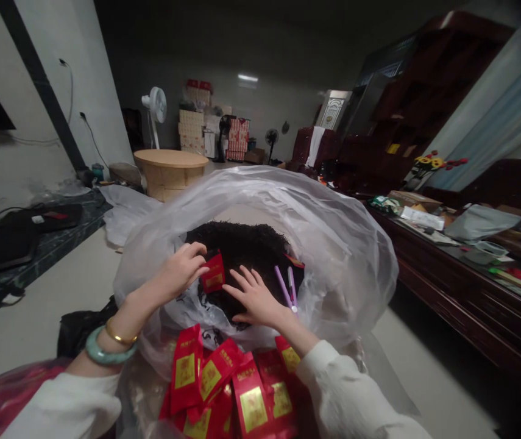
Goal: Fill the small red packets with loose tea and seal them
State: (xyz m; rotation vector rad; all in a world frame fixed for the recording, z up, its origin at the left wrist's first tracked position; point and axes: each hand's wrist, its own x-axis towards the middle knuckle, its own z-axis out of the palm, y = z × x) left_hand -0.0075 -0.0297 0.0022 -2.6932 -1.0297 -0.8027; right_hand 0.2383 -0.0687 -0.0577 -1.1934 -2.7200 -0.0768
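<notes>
Your left hand (180,272) has its fingers closed at the upper left edge of a red packet (214,274), held a little tilted over the black pile (245,235). Your right hand (256,301) is spread wide, palm down over the pile, with nothing seen in its grasp; whether its fingertips touch the pile, you cannot tell from here. The packet hangs between your hands, its gold-marked face toward you.

Just beyond your right hand lies the purple tool (281,284), its two arms apart. A red scrap (294,261) sits by the pile's right edge. The clear bag (333,244) stands open around the pile, and more packets (186,369) lie heaped on your near side, overlapping.

The step in hand looks like handling that single packet at the bag's mouth. Any move of it would seem to call for a firm pinch at the edge, the right fingers closing in if it needs steadying, and both wrists kept off the loose film, which could snag on your green bangle (108,350).
</notes>
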